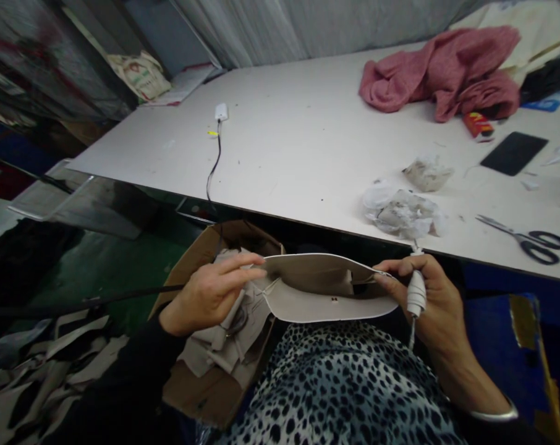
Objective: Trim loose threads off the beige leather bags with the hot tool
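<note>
A beige pouch [317,306] is held above my lap with its mouth spread, showing the inside and two small dark red marks on the near wall. My left hand [210,290] grips its left end, fingers stretched along the edge and the thumb hidden. My right hand [435,303] pinches the right corner between thumb and forefinger. Across the same hand lies a slim tool with a white-wrapped grip [416,293] and a thin metal end pointing down. Loose thread shows at the pouch's left corner.
Beyond the pouch stretches a white table [280,148]. On it lie scissors [523,238], crumpled clear plastic [405,213], a dark flat pad [514,153] and a pink cloth [442,74]. A cardboard box [196,386] of beige scraps stands beside my left arm. A blue bin [497,346] is at right.
</note>
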A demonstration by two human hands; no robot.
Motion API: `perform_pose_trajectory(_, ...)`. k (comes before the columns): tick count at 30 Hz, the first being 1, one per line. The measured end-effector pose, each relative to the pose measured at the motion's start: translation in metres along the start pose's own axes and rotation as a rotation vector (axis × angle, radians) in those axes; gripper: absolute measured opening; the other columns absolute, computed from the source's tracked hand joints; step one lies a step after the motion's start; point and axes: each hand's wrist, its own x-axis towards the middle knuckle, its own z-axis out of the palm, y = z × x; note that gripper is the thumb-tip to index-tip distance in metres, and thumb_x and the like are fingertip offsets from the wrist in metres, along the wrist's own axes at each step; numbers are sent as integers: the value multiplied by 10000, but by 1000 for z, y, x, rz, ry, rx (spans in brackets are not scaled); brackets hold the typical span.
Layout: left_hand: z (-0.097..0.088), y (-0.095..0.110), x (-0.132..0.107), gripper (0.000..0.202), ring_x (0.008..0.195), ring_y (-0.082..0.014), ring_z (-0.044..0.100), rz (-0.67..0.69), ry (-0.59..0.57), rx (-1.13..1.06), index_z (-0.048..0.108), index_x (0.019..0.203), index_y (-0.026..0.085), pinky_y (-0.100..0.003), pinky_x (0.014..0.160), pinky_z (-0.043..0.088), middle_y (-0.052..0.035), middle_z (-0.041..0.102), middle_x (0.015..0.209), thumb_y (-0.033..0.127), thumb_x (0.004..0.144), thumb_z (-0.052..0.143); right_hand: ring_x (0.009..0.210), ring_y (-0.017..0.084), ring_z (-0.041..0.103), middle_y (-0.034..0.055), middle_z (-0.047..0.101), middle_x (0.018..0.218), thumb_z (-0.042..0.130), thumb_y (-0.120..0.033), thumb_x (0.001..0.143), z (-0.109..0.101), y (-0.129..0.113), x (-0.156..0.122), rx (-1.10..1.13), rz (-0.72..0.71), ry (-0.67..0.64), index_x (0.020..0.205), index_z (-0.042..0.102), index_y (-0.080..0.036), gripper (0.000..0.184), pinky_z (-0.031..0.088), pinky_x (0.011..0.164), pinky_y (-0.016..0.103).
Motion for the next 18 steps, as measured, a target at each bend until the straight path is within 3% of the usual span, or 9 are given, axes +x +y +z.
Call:
perform_pose_trajectory(2,-4,4,-5,527,1212,-258,679,47,-178,80,655,1353,299,-364,977,593,-94,552,1534,75,895,522,803,195,705,33,762,916,831,-363,821,0,1,0,-13,-6,-5,878,506,-249,349,595,756,326)
perform_pose_trajectory(5,2,7,-5,582,1062,-249,739,78,-258,191,600,1417,322,-349,848,632,-116,407,1644,85,887,558,802,190,707,33,764,919,832,-362,819,-1,2,0,-16,-8,-13,875,506,-244,351,593,754,316)
perform_pose_trajectory(8,14,5,1,495,1013,-245,749,92,-195,258,622,1383,269,-358,829,636,-150,457,1607,114,918,554,795,182,704,29,763,916,836,-361,813,-2,4,-2,-2,-4,-16,875,506,-242,356,585,728,292)
perform_pose_trajectory(12,22,0,7,357,1025,-245,752,152,-95,239,712,1204,218,-355,838,636,-144,607,1465,96,936,510,774,172,692,26,760,905,844,-367,799,-4,6,-3,24,11,-9,876,511,-241,365,575,690,272)
perform_pose_trajectory(18,25,-4,13,231,1128,-218,725,111,36,134,722,1087,188,-306,957,594,-108,726,1263,110,947,556,796,184,694,36,751,920,846,-380,800,-5,9,-4,44,36,-11,882,520,-238,365,583,698,286)
